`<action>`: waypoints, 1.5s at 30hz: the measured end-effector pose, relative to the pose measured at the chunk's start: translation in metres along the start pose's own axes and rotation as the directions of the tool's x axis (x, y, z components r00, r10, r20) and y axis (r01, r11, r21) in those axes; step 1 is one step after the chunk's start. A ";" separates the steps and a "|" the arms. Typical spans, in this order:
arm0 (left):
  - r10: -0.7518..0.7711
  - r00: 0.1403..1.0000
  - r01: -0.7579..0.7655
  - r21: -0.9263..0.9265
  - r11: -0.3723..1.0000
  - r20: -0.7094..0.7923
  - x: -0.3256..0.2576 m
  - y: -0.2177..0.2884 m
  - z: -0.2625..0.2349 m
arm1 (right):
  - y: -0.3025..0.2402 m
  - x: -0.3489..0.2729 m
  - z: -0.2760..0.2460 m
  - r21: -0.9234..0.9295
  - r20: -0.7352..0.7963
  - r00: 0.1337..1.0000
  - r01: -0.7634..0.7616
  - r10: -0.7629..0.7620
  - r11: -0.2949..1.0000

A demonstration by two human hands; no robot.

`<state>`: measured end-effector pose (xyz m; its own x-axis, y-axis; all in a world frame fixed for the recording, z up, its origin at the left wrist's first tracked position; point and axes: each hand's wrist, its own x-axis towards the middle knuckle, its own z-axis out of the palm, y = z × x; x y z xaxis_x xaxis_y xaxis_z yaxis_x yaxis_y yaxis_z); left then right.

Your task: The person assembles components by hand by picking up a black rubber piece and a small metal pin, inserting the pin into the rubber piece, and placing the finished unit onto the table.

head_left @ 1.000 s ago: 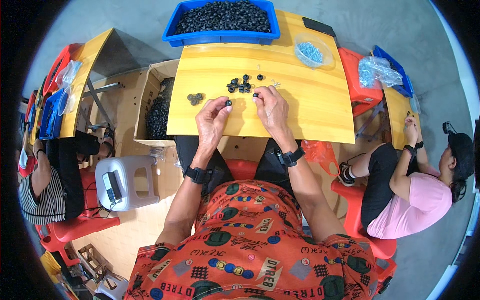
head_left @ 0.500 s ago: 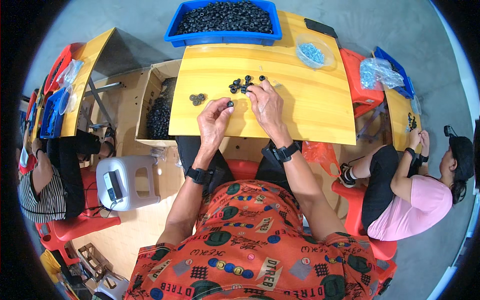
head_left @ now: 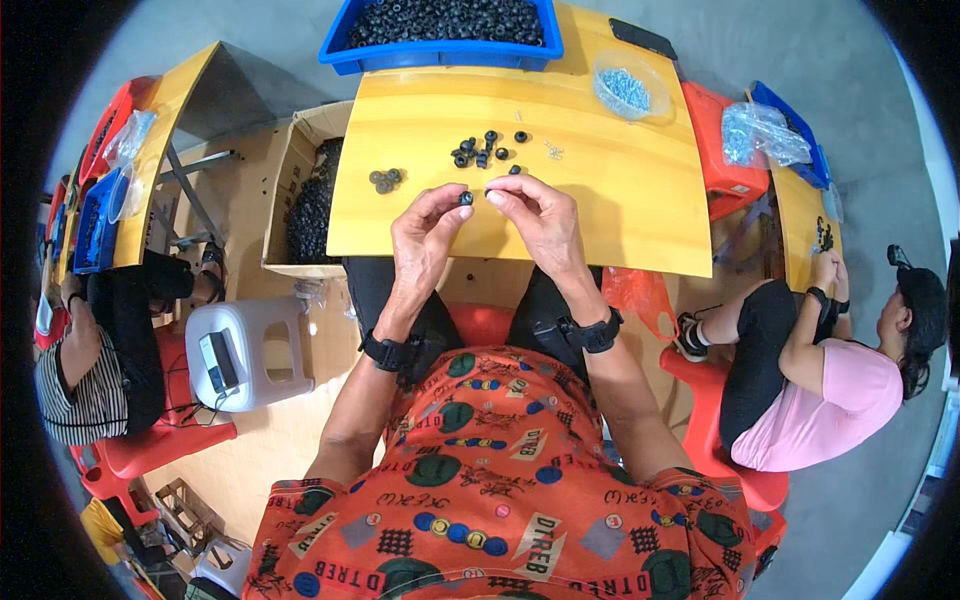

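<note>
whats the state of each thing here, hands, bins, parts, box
left hand: pinching a small black ring
right hand: fingertips closed beside that ring
blue bin: full of black rings
loose black rings: scattered on the yellow table
small grey pile: grouped, apart
clear bowl: holds pale blue bits
cardboard box: open, holding black parts

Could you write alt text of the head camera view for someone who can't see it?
Seen from above, a seated person's left hand and right hand pinch a small black ring over a yellow table. Loose black rings lie beyond, before a blue bin of them.
</note>
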<state>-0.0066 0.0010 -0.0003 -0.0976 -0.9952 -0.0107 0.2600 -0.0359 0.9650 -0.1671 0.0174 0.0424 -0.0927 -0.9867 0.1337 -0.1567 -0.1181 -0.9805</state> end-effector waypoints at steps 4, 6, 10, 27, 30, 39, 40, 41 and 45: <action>-0.020 0.999 0.021 -0.034 0.999 0.034 -0.009 0.004 0.010 | 0.005 -0.008 -0.004 0.237 0.058 0.990 -0.139 0.129 0.962; -0.021 0.999 0.025 -0.081 0.996 0.043 -0.011 0.002 0.013 | 0.012 -0.011 -0.006 0.306 0.083 0.980 -0.200 0.183 0.931; 0.017 0.998 -0.016 -0.016 1.000 0.063 -0.013 0.002 0.016 | 0.017 -0.012 -0.009 0.361 0.088 0.977 -0.213 0.194 0.908; 0.103 0.991 -0.113 0.126 0.986 0.085 -0.014 0.010 0.014 | 0.017 -0.012 -0.009 0.283 0.089 0.975 -0.219 0.202 0.934; 0.137 0.984 -0.162 0.261 0.952 0.113 -0.013 0.015 0.013 | 0.016 -0.011 -0.010 0.217 0.098 0.975 -0.218 0.201 0.952; 0.117 0.976 -0.156 0.211 0.965 0.186 -0.012 0.024 0.013 | 0.023 -0.009 -0.015 0.370 0.201 0.963 -0.243 0.178 0.897; 0.106 0.971 -0.153 0.216 0.964 0.213 -0.013 0.026 0.012 | 0.023 -0.009 -0.017 0.370 0.202 0.963 -0.245 0.180 0.896; 0.096 0.966 -0.151 0.222 0.963 0.240 -0.013 0.028 0.011 | 0.022 -0.009 -0.019 0.414 0.254 0.952 -0.268 0.172 0.870; 0.043 0.951 -0.108 0.198 0.974 0.306 -0.013 0.036 0.009 | 0.016 -0.008 -0.025 0.477 0.379 0.917 -0.310 0.126 0.823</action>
<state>-0.0040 0.0137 0.0372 -0.3756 -0.9200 0.1119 0.0740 0.0906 0.9931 -0.1935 0.0263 0.0290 0.2675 -0.9620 -0.0551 0.3685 0.1550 -0.9166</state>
